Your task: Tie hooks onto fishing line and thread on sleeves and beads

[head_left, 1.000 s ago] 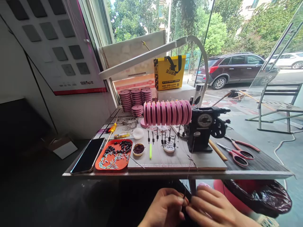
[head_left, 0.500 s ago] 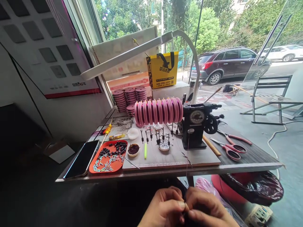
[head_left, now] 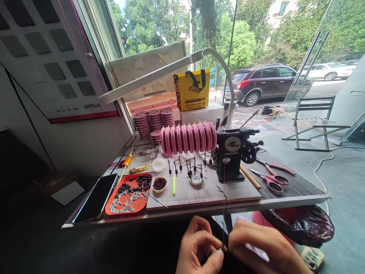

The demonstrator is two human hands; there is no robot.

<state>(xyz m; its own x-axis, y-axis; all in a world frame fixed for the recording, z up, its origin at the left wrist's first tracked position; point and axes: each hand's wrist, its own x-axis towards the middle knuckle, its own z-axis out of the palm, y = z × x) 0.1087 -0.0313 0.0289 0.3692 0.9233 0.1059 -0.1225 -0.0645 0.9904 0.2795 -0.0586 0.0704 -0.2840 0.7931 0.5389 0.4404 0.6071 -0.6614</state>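
Below table edge (head_left: pixel 182 212): left hand (head_left: pixel 191 246) pinching thread (head_left: pixel 224 224), its end unclear; right hand (head_left: pixel 262 241) curled, fingertips hidden, grip unclear.

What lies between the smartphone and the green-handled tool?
In the head view, from left: the orange-red tray, then the small dish of dark pieces, with a thin metal rod in front.

This looks like a street-front workshop. A black metal machine with a round dial (head_left: pixel 229 166), stacked round pink discs (head_left: pixel 142 126) and an orange plastic tray (head_left: pixel 142 205) of tiny parts (head_left: pixel 144 182) crowd the grey worktable (head_left: pixel 299 191); a maroon car (head_left: pixel 269 82) stands outside, far right.
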